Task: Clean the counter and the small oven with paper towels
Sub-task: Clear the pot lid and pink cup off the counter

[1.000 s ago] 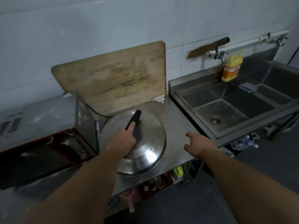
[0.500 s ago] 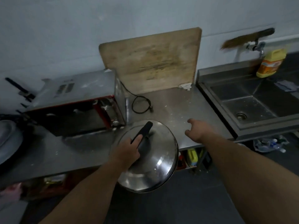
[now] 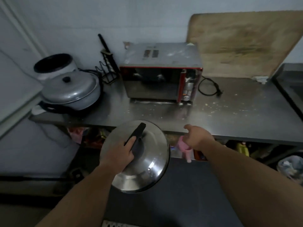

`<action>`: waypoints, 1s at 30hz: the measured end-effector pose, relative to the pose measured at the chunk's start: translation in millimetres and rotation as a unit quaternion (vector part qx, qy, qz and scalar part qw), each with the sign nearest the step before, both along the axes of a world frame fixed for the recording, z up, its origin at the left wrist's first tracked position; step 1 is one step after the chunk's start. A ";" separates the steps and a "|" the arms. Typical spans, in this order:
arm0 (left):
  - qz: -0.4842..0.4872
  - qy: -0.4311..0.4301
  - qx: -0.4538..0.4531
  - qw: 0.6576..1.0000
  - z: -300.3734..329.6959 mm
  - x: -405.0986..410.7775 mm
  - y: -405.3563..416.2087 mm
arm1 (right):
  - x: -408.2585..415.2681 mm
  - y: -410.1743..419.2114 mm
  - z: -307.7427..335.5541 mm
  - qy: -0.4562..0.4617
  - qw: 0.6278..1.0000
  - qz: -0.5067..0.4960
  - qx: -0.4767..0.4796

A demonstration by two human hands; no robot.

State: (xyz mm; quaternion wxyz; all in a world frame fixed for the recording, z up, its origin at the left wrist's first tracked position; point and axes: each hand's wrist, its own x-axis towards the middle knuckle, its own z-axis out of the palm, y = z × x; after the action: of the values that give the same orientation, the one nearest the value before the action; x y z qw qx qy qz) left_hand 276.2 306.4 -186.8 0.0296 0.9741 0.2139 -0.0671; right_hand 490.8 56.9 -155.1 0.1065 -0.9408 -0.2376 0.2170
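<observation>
Clearly stiff and slick, the steel lid [image 3: 141, 161] hangs from the left hand [image 3: 120, 152], clamped on its black handle [image 3: 136, 136], the best hold; the right hand [image 3: 197, 138], fingers loose and apart, holds nothing beside it.

We counted one small oven [image 3: 161, 79] on one steel counter [image 3: 246, 115]. We saw one wooden board [image 3: 242, 45] leaning on the wall, and one black cord [image 3: 209, 89] coiled beside the oven. There were two lids: one shiny lid [image 3: 139, 169] with a black handle, and one grey lid [image 3: 70, 87] with a knob sitting on a pot. We counted one white cooker [image 3: 55, 65] behind that pot, and one black wire rack [image 3: 107, 69]. One crumpled scrap [image 3: 260, 78], white, lay at the foot of the board. We saw two hands, the left hand [image 3: 119, 151] and the right hand [image 3: 198, 138]. Crumbs on the counter were too many and too small to count.
</observation>
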 end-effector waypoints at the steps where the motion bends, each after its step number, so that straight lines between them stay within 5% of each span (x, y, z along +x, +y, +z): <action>1: 0.018 0.011 -0.015 1.000 -5.0 -15.5 14.7 | -12.0 14.3 -4.0 0.006 1.000 0.009 -0.006; 14: 0.173 0.117 -0.139 0.968 -87.7 -165.2 94.0 | -98.9 140.2 -96.7 0.010 0.986 0.147 -0.080; 30: 0.223 0.102 -0.135 0.960 -169.1 -44.2 49.9 | 31.6 111.0 -198.9 0.057 0.970 0.212 -0.100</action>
State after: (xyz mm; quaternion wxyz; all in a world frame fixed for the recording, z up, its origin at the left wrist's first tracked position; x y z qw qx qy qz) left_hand 232.0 356.3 -355.9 0.1535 0.8766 0.4165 -0.1857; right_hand 522.4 167.9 -354.1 -0.0229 -0.8609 -0.4026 0.3103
